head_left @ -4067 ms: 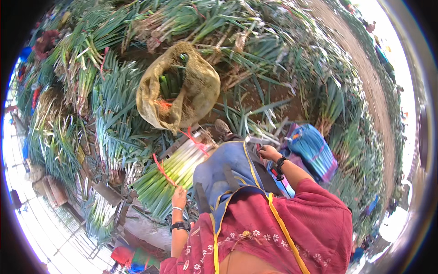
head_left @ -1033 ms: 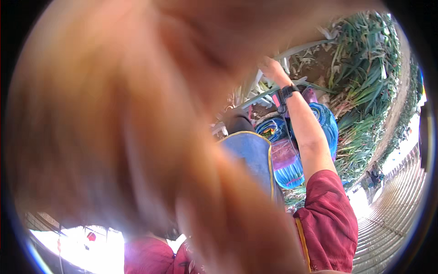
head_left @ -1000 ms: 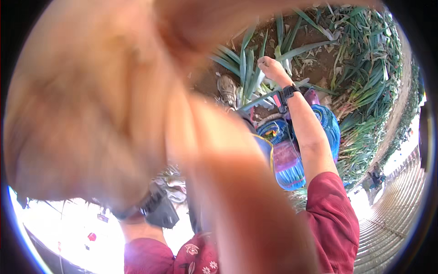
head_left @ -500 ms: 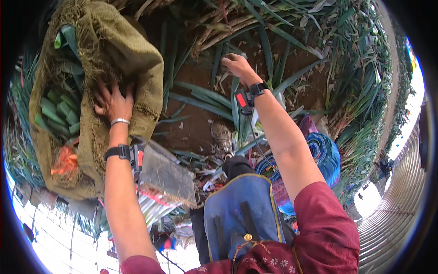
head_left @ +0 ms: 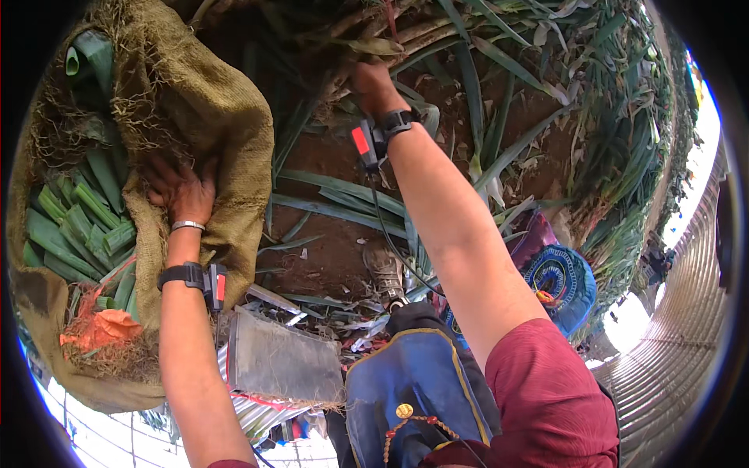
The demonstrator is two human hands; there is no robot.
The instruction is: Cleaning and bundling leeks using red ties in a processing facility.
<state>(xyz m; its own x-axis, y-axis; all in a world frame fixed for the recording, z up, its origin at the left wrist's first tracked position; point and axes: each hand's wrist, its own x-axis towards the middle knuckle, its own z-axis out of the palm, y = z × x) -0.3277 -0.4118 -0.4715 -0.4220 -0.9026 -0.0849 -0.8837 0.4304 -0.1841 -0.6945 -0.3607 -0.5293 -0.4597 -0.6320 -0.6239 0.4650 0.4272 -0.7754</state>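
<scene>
pressed the left hand (head_left: 186, 196) onto a fold of the sack (head_left: 234, 132) at left, with fingers spread and open rather than wrapped around anything, and with tips lost in shadow; probably rested there to steady the loose cloth or to bear some weight while leaning. stretched the right hand (head_left: 376, 87) to the far side, in among the root-ended stalks (head_left: 413, 40); could not tell whether open or gripping, with fingers mostly hidden.

saw the cut leeks (head_left: 90, 226) inside the sack at left, packed side by side with cut ends showing, presumably for a tight fit. found an orange scrap (head_left: 105, 331) near them, toward the near edge of the sack. noted the sack's mouth gaping wide, likely for easy reach. saw loose leaves (head_left: 343, 199) strewn on the ground (head_left: 339, 253) between the forearms, a grey board (head_left: 285, 359) just left of the apron (head_left: 406, 374), and a blue bag (head_left: 558, 277) to the right.

compared with half a second ago, had moved the right hand farther and slightly left, from above the ground into the stalks, so hiding fingers then plainly visible. had left the other hand on much the same fold.
</scene>
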